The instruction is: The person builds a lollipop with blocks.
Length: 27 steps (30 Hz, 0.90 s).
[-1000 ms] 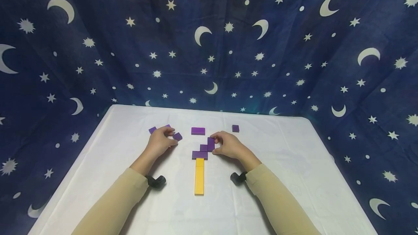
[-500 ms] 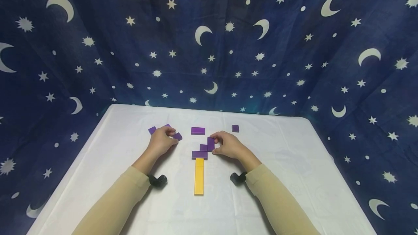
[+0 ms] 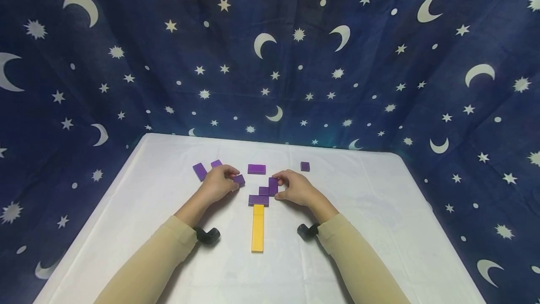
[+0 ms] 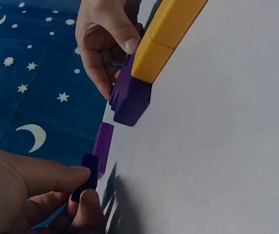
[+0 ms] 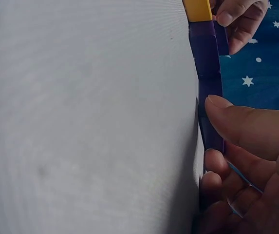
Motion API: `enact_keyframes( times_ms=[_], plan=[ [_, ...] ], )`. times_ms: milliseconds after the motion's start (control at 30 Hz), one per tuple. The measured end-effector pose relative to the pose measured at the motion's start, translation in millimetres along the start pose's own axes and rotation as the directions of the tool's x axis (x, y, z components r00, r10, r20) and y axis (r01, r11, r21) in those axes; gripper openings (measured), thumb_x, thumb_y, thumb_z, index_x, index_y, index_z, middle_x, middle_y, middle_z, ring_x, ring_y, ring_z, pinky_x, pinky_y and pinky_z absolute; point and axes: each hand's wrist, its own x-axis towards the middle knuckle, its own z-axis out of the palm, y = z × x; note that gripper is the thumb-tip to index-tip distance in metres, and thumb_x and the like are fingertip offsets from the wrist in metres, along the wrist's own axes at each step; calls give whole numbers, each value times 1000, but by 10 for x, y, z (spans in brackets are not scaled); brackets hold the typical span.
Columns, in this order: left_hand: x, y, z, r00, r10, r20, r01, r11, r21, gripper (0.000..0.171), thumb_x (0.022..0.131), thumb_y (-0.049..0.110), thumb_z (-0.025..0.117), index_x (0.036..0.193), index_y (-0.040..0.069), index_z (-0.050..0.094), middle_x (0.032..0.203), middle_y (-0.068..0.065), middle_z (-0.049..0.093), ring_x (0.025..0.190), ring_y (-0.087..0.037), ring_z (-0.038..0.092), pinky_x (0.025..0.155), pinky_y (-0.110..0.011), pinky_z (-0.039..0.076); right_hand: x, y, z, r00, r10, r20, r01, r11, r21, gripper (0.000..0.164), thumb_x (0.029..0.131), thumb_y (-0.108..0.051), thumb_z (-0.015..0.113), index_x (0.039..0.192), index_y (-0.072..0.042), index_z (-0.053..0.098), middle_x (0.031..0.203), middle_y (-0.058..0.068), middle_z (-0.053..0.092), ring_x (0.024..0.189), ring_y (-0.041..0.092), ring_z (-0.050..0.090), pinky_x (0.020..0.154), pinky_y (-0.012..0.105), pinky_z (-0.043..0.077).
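Observation:
My left hand [image 3: 217, 183] pinches a small purple block [image 4: 86, 176] between thumb and fingertips, a little above the table. My right hand [image 3: 295, 186] holds an oblong purple block [image 3: 273, 186] by its near and far ends, thumb at the near one. That block stands lengthwise against a small purple block [image 3: 263, 191]. Just nearer lies a crosswise purple block [image 3: 258, 200], and from it a column of yellow blocks [image 3: 258, 233] runs toward me. In the right wrist view the thumb [image 5: 227, 114] overlaps the row of purple blocks.
Beyond the row lies a crosswise purple block [image 3: 256, 169]. A purple cube [image 3: 305, 166] sits at the back right. Left of my left hand are two more purple blocks, one slanted [image 3: 200, 171] and one partly hidden [image 3: 216, 163]. A starry blue curtain [image 3: 270, 60] hangs behind the white table [image 3: 358, 191].
My left hand has moved right toward the row, carrying the small purple block and uncovering more of the slanted block. The right hand has stayed in place.

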Motion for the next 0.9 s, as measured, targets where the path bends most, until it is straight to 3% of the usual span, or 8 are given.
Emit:
enact_keyframes(
  times_ms=[300, 500, 900],
  plan=[
    [36, 61, 104, 995, 40, 91, -39, 999, -12, 36, 86, -1, 76, 121, 5, 75, 97, -11, 73, 72, -17, 67, 63, -29, 57, -5, 0, -3, 1000, -8, -2, 8, 1000, -3, 60, 80, -15, 94, 136, -19, 72, 102, -3, 64, 109, 22, 57, 110, 46, 49],
    [77, 86, 143, 988, 70, 135, -72, 997, 10, 37, 82, -4, 74, 118, 7, 77, 101, -12, 74, 70, -16, 65, 63, -28, 56, 4, 13, -10, 1000, -15, 0, 15, 1000, -7, 60, 80, -15, 94, 136, -19, 72, 102, -3, 64, 108, 22, 57, 109, 46, 49],
    [112, 87, 147, 978, 87, 189, -102, 992, 70, 30, 82, -1, 79, 111, 8, 79, 101, -9, 73, 90, -20, 61, 80, -31, 51, 5, 12, -17, 1000, -13, 5, 12, 1000, 10, 60, 81, -15, 94, 136, -20, 72, 102, -3, 64, 109, 22, 57, 109, 46, 48]
  ],
)
